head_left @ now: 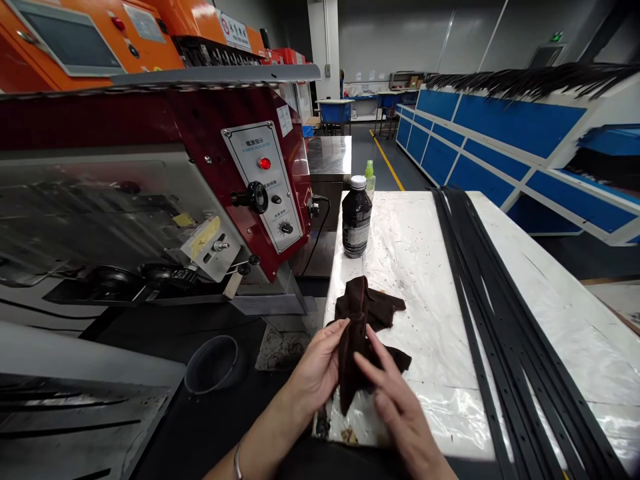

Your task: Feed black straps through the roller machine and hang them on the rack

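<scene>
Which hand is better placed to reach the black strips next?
Probably the right hand: it is nearer the black strips and looks loosely open, whereas the left hand pinches the dark cloth.

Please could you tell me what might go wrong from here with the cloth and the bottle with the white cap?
Two risks stand out. The dark brown cloth is pinched in the left hand near the edge of the white table; if that grip loosened, it could slide off toward the floor. The dark bottle stands beyond the cloth, close to the same edge, so a careless forward sweep might tip it over.
</scene>
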{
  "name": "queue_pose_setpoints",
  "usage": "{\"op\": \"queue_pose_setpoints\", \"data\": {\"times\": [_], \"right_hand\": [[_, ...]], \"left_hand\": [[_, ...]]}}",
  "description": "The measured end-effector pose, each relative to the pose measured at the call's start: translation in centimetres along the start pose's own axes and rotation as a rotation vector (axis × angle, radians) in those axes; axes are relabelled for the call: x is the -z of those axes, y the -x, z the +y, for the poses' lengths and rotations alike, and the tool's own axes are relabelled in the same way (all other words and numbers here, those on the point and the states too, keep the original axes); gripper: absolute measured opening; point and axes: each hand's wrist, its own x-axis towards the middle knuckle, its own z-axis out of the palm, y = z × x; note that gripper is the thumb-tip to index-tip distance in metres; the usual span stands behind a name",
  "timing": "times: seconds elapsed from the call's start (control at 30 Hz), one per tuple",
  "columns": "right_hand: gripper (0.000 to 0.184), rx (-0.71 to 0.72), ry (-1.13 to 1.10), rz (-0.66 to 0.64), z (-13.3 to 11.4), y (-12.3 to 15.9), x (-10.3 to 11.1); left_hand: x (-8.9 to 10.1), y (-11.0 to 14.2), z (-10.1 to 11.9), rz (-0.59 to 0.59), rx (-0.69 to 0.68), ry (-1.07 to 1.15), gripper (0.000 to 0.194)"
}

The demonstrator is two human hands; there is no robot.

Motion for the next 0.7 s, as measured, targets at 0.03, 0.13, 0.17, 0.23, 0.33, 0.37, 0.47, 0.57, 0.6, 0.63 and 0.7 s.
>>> {"op": "queue_pose_setpoints", "data": {"times": [0.03, 0.13, 0.17, 0.23, 0.33, 0.37, 0.47, 0.57, 0.6, 0.63, 0.7], "right_hand": [[0.037, -0.037, -0.093, 0.106, 0.0, -0.2, 0.2], [0.019, -0.140, -0.258, 0.333, -0.1, -1.0, 0.7], [0.018, -0.168, -0.290, 0.355, -0.1, -1.3, 0.7], [0.020, -0.211, -0.354, 0.352, -0.2, -1.8, 0.5], [0.021, -0.239, -0.426, 0.337, -0.5, -2.0, 0.2], [0.020, -0.235, -0.435, 0.320, -0.6, -2.0, 0.2], [0.023, -0.203, -0.420, 0.243, -0.7, -2.1, 0.4], [0.028, -0.174, -0.374, 0.154, -1.0, -2.2, 1.1], [0.029, -0.166, -0.359, 0.120, -1.1, -2.2, 1.3], [0.030, -0.160, -0.345, 0.085, -1.3, -2.2, 1.5], [0.031, -0.152, -0.317, 0.035, -1.7, -2.0, 1.8]], "left_hand": [[0.1, 0.2, 0.1, -0.038, 0.015, 0.011, 0.014], [0.3, 1.3, 0.1, -0.143, 0.070, -0.026, 0.020], [0.3, 1.7, 0.0, -0.154, 0.082, -0.057, 0.020], [0.2, 2.3, -0.2, -0.158, 0.087, -0.121, 0.021], [0.0, 2.9, -0.2, -0.172, 0.002, -0.230, 0.020], [0.0, 3.1, -0.1, -0.172, -0.040, -0.266, 0.018], [0.1, 3.3, 0.0, -0.167, -0.103, -0.332, 0.011], [0.5, 3.5, 0.0, -0.204, -0.041, -0.294, 0.005], [0.6, 3.7, 0.1, -0.213, -0.009, -0.273, 0.005], [0.7, 3.8, 0.1, -0.218, 0.019, -0.258, 0.006], [0.8, 4.3, 0.3, -0.220, 0.051, -0.265, 0.007]]}}
